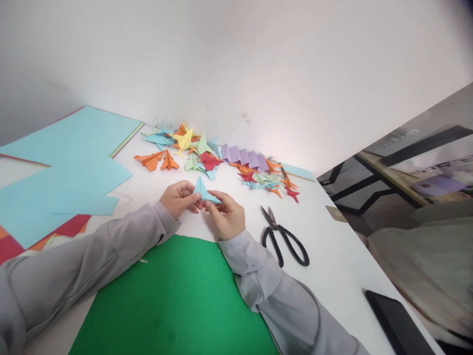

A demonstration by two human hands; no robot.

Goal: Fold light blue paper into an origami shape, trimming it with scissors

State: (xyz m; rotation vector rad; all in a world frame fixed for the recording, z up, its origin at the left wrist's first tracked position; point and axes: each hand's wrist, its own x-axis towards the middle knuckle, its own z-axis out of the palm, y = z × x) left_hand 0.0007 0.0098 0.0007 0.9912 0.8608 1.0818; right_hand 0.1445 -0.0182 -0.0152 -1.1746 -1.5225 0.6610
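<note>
Between my two hands is a small folded light-blue paper piece (201, 188), with one pointed tip standing up and another lying toward the right. My left hand (179, 198) pinches its left side between thumb and fingers. On the other side, my right hand (228, 215) grips the lower right part, thumb in front. Some fingertips are hidden behind the paper. Both hands are just above the white table, beyond the far edge of a green sheet (173, 301). Behind them lie folded paper figures (184, 139) in orange, yellow, green, red and blue.
Black-handled scissors (276, 228) lie slightly open right of my right hand. A dark phone-like device (397, 320) rests near the table's right edge. Blue paper sheets (70, 182) spread at left over red and orange ones. A purple pleated paper (244, 157) and more figures (266, 181) line the wall.
</note>
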